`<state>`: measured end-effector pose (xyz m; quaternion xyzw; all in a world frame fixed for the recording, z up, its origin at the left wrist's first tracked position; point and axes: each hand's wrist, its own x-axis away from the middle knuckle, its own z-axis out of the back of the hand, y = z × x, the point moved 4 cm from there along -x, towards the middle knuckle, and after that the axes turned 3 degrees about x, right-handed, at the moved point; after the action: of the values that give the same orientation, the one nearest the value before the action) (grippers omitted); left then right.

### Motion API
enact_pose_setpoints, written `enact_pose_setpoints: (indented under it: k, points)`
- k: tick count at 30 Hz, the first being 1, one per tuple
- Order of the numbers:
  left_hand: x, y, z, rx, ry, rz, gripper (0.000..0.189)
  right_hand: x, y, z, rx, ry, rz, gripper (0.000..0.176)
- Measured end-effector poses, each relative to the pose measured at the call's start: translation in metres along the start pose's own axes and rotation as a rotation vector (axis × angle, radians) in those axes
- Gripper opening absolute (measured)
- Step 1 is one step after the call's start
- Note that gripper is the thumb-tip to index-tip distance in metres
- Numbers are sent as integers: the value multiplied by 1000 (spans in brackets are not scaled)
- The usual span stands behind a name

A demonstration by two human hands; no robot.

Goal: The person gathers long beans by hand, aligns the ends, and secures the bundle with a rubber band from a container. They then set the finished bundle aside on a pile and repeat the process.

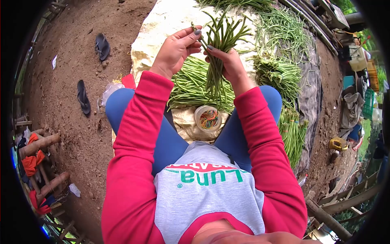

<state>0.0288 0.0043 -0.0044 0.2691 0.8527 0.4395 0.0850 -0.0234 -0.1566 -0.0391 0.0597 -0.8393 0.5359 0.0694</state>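
My right hand (230, 67) is closed around a bunch of long green beans (221, 40), held up in front of me with the ends fanned out at the top. The fingers of my left hand (176, 51) pinch the end of a single long bean (193, 26) at the left side of that bunch. Below both hands lies a large pile of loose long beans (189, 83) on a pale sheet (152, 30). Between my legs stands a round tub of coloured rubber bands (209, 119).
Tied bean bundles (280, 79) lie to the right, with more bundles (292, 136) nearer me. Loose, paler beans (280, 34) spread at the back right. Black flip-flops (102, 46) rest on the dirt at left. A yellow container (338, 144) sits far right.
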Motion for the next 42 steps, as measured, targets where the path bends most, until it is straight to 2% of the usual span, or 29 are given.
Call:
enact_pose_setpoints:
  k: [2, 3, 5, 6, 8, 10, 12, 13, 16, 19, 22, 24, 26, 28, 30, 32, 33, 36, 37, 38, 40, 42]
  points:
    - [0, 1, 5, -191, 51, 7, 25, 2, 1, -2, -26, 8, -9, 23]
    - [0, 0, 5, -191, 52, 4, 25, 2, 2, -3, -52, 17, -16, 24]
    - [1, 6, 1, -302, 106, -154, 28, 0, 4, 1, -55, 22, 1, 24]
    - [2, 7, 0, -301, 105, -157, 28, -1, 4, 4, -59, 29, 17, 24]
    - [7, 7, -3, 188, 123, -58, 32, -1, -2, 6, 10, 31, 16, 26]
    - [1, 5, 9, 262, 178, -41, 33, 1, -6, 4, 75, 34, 15, 30]
    - [-4, 6, 15, 126, 73, -19, 32, 6, -9, -5, 146, -51, -2, 31]
    - [3, 13, -1, 15, 182, 4, 35, 6, -7, -7, 185, -89, 19, 32]
    - [1, 10, 3, -66, 118, 68, 28, 8, 0, -10, 222, -126, -5, 25]
    - [-2, 8, 11, -55, 217, -2, 20, 8, 1, -8, 162, -86, -18, 20]
    - [0, 7, 15, 37, 291, 23, 18, 6, -1, -2, 79, -74, 13, 17]
    - [1, -1, 14, 25, 267, 66, 19, 3, 2, 6, 47, -17, 8, 19]
    - [3, -7, 10, 13, 247, 108, 19, 3, 2, 6, 53, -18, 14, 21]
    - [6, -16, -1, 68, 128, 198, 20, 3, 1, 3, 68, -47, 25, 22]
    - [7, -21, -6, 62, 120, 207, 18, 5, -1, -3, 45, -61, 28, 23]
    - [8, -13, -4, -272, 332, 64, 22, 6, -2, -3, 28, -76, 32, 23]
    - [6, -11, -3, -386, 292, -110, 30, 4, -1, -1, 69, -51, 33, 24]
    - [2, -10, 2, -327, 322, -174, 28, 3, -2, 4, 115, -18, 35, 28]
    - [2, -11, -3, -53, 219, -91, 27, 5, -6, 1, 114, -12, 26, 28]
    - [3, -10, -7, -54, 218, -91, 27, 7, -7, 0, 112, -6, 16, 29]
    - [8, -10, -17, -392, 189, 28, 27, 4, -5, -1, 129, -68, 53, 29]
    - [7, -17, -14, -375, 191, 42, 27, 5, -3, -3, 146, -131, 87, 30]
